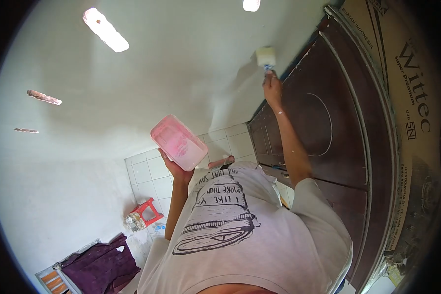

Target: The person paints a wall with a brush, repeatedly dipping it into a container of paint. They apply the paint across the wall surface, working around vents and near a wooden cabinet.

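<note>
My right hand (272,88) is raised and closed around the handle of a wide paintbrush (266,57). The brush's pale, slightly blurred bristles point up, close to the white wall (181,63) beside the dark wooden cabinet. In front of my body, my left hand (177,169) grips a pink plastic tub (174,137) from below and behind. The tub is rectangular and tilted toward me, with whitish paint inside and bare pink patches showing on its bottom. Part of the left fingers is hidden under the tub.
A dark brown cabinet (299,122) stands along the right, with flattened cardboard (409,98) beyond it. Bright openings (105,29) pierce the wall. Low at left are a red stool (149,212) and a dark purple cloth (100,262). Pale tiles (156,166) cover the floor.
</note>
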A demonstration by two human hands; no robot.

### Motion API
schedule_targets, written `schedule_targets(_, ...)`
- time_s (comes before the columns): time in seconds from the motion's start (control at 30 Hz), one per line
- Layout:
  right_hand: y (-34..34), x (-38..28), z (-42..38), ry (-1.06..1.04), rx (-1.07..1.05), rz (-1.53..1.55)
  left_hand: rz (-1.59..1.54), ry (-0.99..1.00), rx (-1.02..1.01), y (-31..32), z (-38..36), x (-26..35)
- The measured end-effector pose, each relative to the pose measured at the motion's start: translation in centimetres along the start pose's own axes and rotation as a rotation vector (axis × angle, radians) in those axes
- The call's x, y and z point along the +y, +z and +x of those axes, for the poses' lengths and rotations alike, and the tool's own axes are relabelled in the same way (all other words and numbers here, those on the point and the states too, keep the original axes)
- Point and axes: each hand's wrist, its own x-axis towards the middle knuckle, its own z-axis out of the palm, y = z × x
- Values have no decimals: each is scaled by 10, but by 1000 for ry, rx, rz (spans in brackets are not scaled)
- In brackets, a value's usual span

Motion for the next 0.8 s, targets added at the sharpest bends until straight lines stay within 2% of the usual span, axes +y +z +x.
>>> schedule_targets(0.1, 42, 85, -6, -98, -106, -120, -10, 5, -32, 3, -3, 0)
schedule_targets(0.17, 44, 92, 1, -129, -145, -155, 30, 50, 29, 9, 1, -1)
schedule_targets(0.23, 27, 84, -9, 620, -502, 199, 11, 13, 33, 7, -1, 0)
schedule_targets(0.27, 23, 84, -10, 620, -499, 195, -5, -27, 35, 6, -1, 1)
schedule_targets(0.33, 18, 83, -5, 832, -571, 180, -1, -13, 36, 0, 1, -2)
schedule_targets(0.37, 15, 82, 2, 826, -562, 180, 7, 6, 37, -2, 4, -2)
schedule_targets(0.43, -7, 40, 22, 528, -448, 413, 14, 27, 32, 3, 2, -3)
schedule_targets(0.47, -22, 7, 29, 520, -450, 410, 26, 51, 42, 4, -1, -5)
schedule_targets(0.53, -57, -67, 36, 363, -331, 334, 7, 43, 27, 4, -3, -4)
schedule_targets(0.57, -66, -84, 36, 360, -311, 283, -7, 29, 19, 4, -3, -3)
schedule_targets(0.6, -60, -77, 36, 361, -312, 285, -5, 30, 20, 7, -3, -2)
schedule_targets(0.67, -32, -40, 32, 37, -84, 257, 31, 48, 44, 10, -2, -2)
schedule_targets(0.7, -18, 11, 18, 42, -85, 256, 33, 45, 48, 7, 1, -1)
schedule_targets(0.77, 43, 91, 9, -223, -105, -154, -40, 14, 0, -4, 8, 0)
schedule_targets(0.8, 62, 128, -11, -133, -167, -209, -40, 14, -1, -3, 6, 0)
